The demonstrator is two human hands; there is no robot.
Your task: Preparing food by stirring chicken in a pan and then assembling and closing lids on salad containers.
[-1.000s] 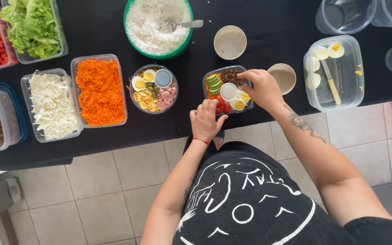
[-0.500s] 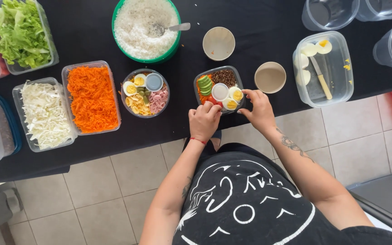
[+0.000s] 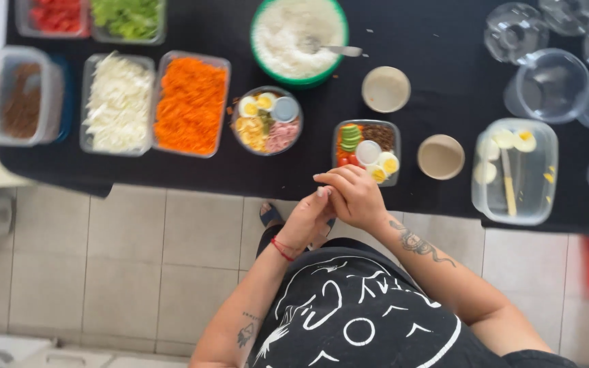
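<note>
Seen from overhead, just below centre of the frame: left hand (image 3: 310, 219) and right hand (image 3: 352, 196) pressed together at the near edge of a black table (image 3: 444, 41), fingers curled against each other, right over left. Cannot tell whether anything is pinched between them; nothing visible in either grip.

Nearest, just above the right hand and almost touching its knuckles: a rectangular clear salad tray (image 3: 366, 150), filled. Inside, green cucumber slices at upper left, red tomato pieces below them, a dark brown grainy portion at upper right, halved boiled eggs with yellow yolks along the lower right, and a small lidded white sauce cup in the middle.

To the left of it, well apart: a round salad bowl (image 3: 267, 120) with egg halves, corn, pink ham bits and a small bluish sauce cup.

Further left: an open tub of grated carrot (image 3: 191, 103), then shredded white cabbage (image 3: 118, 103). At top centre, a green bowl of rice (image 3: 298, 39) with a spoon in it. At the right of the tray, two round beige lids (image 3: 440, 157), one higher, one lower. Right of those, a clear box of egg halves (image 3: 515, 170) with a knife lying inside.
</note>
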